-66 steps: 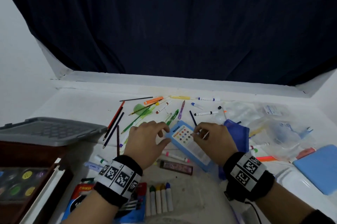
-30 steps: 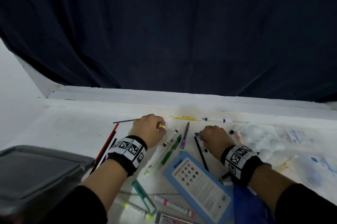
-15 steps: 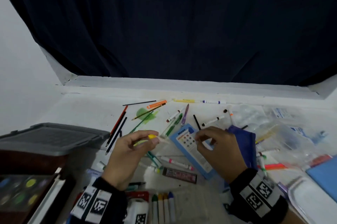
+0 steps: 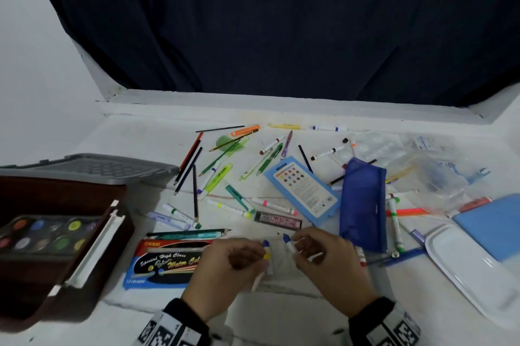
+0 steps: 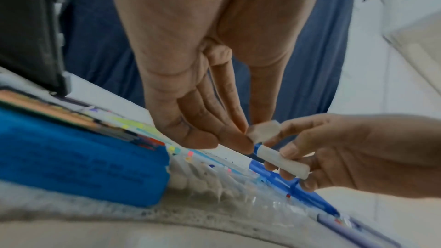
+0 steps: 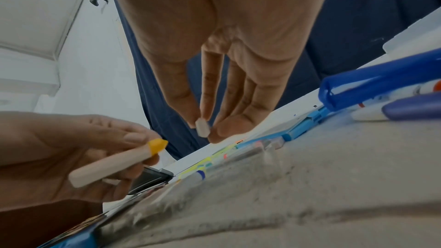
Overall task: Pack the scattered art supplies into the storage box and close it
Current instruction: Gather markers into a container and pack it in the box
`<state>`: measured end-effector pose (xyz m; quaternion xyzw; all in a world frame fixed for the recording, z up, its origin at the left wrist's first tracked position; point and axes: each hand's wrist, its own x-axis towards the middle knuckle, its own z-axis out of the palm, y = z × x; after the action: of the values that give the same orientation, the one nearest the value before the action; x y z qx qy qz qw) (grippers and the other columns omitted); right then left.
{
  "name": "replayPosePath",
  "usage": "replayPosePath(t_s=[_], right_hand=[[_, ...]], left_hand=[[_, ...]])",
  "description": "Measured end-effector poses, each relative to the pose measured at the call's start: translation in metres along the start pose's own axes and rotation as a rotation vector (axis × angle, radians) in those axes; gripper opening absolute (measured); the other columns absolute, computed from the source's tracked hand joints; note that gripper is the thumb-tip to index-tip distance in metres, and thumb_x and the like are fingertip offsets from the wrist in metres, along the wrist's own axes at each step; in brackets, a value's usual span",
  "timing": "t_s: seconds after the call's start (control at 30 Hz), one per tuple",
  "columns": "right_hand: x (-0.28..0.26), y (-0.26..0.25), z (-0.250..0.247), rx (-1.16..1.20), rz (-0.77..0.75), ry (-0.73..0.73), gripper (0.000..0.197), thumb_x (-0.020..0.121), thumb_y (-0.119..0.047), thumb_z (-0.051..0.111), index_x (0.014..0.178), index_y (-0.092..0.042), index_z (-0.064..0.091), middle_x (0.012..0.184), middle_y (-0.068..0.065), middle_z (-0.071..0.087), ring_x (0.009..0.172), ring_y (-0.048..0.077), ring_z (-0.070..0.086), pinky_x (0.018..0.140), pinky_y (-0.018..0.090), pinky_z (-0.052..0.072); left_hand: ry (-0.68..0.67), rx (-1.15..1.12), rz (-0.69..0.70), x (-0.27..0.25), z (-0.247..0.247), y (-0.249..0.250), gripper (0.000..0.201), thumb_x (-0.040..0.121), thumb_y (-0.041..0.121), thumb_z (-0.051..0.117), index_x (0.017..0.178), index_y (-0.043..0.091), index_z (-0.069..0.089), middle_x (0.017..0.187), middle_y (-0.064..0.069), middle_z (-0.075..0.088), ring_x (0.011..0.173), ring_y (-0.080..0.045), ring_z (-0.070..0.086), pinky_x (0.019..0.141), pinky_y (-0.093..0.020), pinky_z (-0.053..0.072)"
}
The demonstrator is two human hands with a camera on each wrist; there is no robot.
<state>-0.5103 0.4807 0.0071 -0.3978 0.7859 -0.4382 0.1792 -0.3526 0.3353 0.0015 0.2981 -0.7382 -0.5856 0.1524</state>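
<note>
My left hand (image 4: 260,257) pinches a short white marker with a yellow tip (image 6: 114,165) near the front edge of the table. My right hand (image 4: 298,247) pinches a similar white marker with a blue tip (image 5: 281,161) close beside it. The two hands nearly touch above a clear plastic sleeve (image 4: 277,261) in which another blue-tipped marker (image 4: 266,245) lies. The dark brown storage box (image 4: 92,269) stands open at the left with a paint palette (image 4: 42,233) inside. Its grey lid (image 4: 92,168) lies behind it.
Pencils and markers (image 4: 225,165) are scattered over the middle of the white table. A blue water-colour carton (image 4: 168,261) lies left of my hands. A light blue case (image 4: 304,190), a dark blue pouch (image 4: 363,205), plastic bags (image 4: 422,168) and a white tray (image 4: 464,269) lie to the right.
Both hands reached to the far markers, then drew back toward me. The left hand now carries the yellow-tipped marker and the right the blue-tipped one, low over the plastic sleeve.
</note>
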Motion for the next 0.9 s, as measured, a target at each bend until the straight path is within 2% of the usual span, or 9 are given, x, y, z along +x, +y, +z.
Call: replayPosePath(t_s=[0.1,0.2,0.33,0.47,0.53,0.63,0.77,0.9], right_hand=[[-0.006,-0.001,0.004,-0.043,-0.018,-0.019,0.021,0.076,-0.011,0.076,0.084,-0.030,0.071,0.078,-0.015,0.070,0.074,0.003,0.066,0.064,0.014,0.052],[-0.008,0.000,0.005,-0.080,-0.020,-0.055,0.015,0.079,-0.015,0.076,0.089,-0.026,0.074,0.082,-0.011,0.071,0.080,0.002,0.065,0.070,0.015,0.053],[-0.008,0.002,0.006,-0.136,0.000,-0.106,0.016,0.082,-0.019,0.073,0.096,-0.026,0.075,0.089,-0.010,0.071,0.082,0.005,0.064,0.078,0.022,0.054],[-0.006,-0.003,0.003,-0.229,-0.015,-0.157,0.015,0.087,-0.023,0.068,0.100,-0.023,0.074,0.094,-0.008,0.070,0.088,0.010,0.062,0.089,0.029,0.049],[-0.003,-0.002,0.003,-0.209,-0.020,-0.144,0.013,0.085,-0.021,0.069,0.097,-0.020,0.075,0.091,-0.004,0.071,0.084,0.013,0.063,0.087,0.032,0.049],[0.001,0.004,0.004,-0.173,-0.032,-0.120,0.010,0.081,-0.018,0.073,0.090,-0.015,0.076,0.084,0.001,0.072,0.077,0.015,0.064,0.080,0.037,0.052],[0.005,0.010,0.004,-0.146,-0.021,-0.146,0.013,0.081,-0.020,0.074,0.093,-0.017,0.077,0.088,-0.003,0.073,0.078,0.011,0.065,0.079,0.030,0.054],[0.009,0.013,0.004,-0.120,-0.009,-0.177,0.015,0.083,-0.021,0.074,0.097,-0.019,0.077,0.091,-0.005,0.072,0.076,0.008,0.065,0.077,0.029,0.056]], left_hand=[[-0.022,0.300,0.143,0.004,0.005,0.000,0.007,0.080,0.019,0.082,0.083,0.022,0.078,0.077,0.010,0.075,0.072,-0.004,0.069,0.069,-0.016,0.053],[-0.028,0.510,0.211,0.013,0.010,-0.001,0.008,0.080,0.030,0.080,0.086,0.026,0.076,0.081,0.010,0.072,0.075,-0.003,0.066,0.073,-0.019,0.054],[-0.022,0.631,0.236,0.024,0.016,0.003,0.013,0.082,0.034,0.077,0.090,0.023,0.075,0.087,0.008,0.070,0.077,-0.003,0.062,0.075,-0.019,0.051],[-0.014,0.689,0.193,0.034,0.021,0.011,0.013,0.081,0.034,0.078,0.087,0.024,0.070,0.082,0.007,0.066,0.072,-0.005,0.058,0.068,-0.018,0.046],[-0.003,0.666,0.146,0.037,0.023,0.013,0.017,0.081,0.032,0.080,0.087,0.025,0.066,0.079,0.006,0.065,0.068,-0.006,0.059,0.066,-0.020,0.051],[0.012,0.681,0.120,0.040,0.024,0.013,0.014,0.083,0.031,0.078,0.089,0.022,0.069,0.081,0.006,0.064,0.071,-0.008,0.059,0.073,-0.024,0.054],[-0.039,0.773,0.141,0.038,0.019,0.012,0.022,0.086,0.037,0.073,0.102,0.023,0.073,0.093,0.006,0.068,0.083,-0.009,0.058,0.080,-0.022,0.048],[-0.107,0.855,0.149,0.028,0.018,0.015,0.027,0.088,0.046,0.068,0.112,0.033,0.071,0.100,0.008,0.067,0.094,-0.011,0.060,0.082,-0.026,0.047]])
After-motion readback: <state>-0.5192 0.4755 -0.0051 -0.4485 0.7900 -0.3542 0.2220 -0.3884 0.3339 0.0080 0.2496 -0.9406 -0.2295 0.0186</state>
